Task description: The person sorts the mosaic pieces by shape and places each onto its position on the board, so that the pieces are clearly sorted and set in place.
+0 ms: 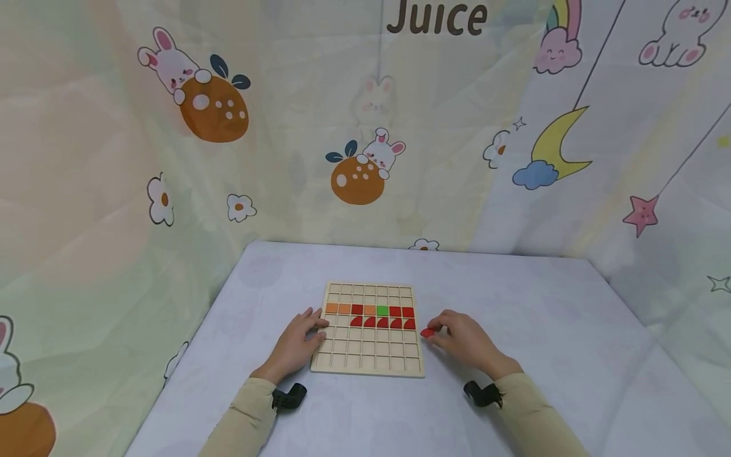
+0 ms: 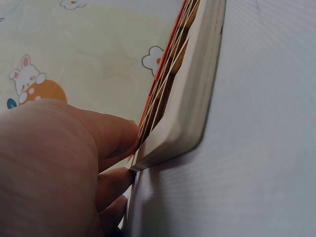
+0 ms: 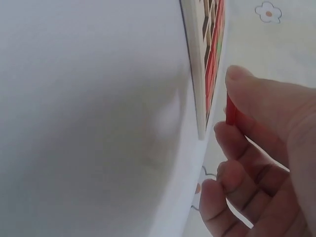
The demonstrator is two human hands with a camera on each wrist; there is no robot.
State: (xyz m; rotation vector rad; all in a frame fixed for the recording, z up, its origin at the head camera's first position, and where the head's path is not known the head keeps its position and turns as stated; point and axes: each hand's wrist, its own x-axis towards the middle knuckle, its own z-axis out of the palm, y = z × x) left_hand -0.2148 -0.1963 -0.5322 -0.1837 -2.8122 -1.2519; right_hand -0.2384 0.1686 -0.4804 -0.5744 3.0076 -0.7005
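Observation:
A wooden grid board (image 1: 362,365) lies on the table with coloured pieces in two of its rows. One row holds orange, dark red and green squares (image 1: 382,310); the row nearer me has several red pieces with a curved side (image 1: 382,322). My left hand (image 1: 298,339) rests against the board's left edge, thumb and fingers touching it, as the left wrist view also shows. Just off the right edge, my right hand (image 1: 465,339) pinches a small red piece (image 1: 427,332) between thumb and finger. In the right wrist view this red piece (image 3: 230,111) appears edge-on, its outline partly hidden.
The board stands on a white-covered table (image 1: 514,304). Behind it hangs a cloth backdrop (image 1: 297,127) printed with rabbits, oranges and flowers. A black band (image 1: 290,397) sits at my left wrist, and another black band (image 1: 482,394) at my right.

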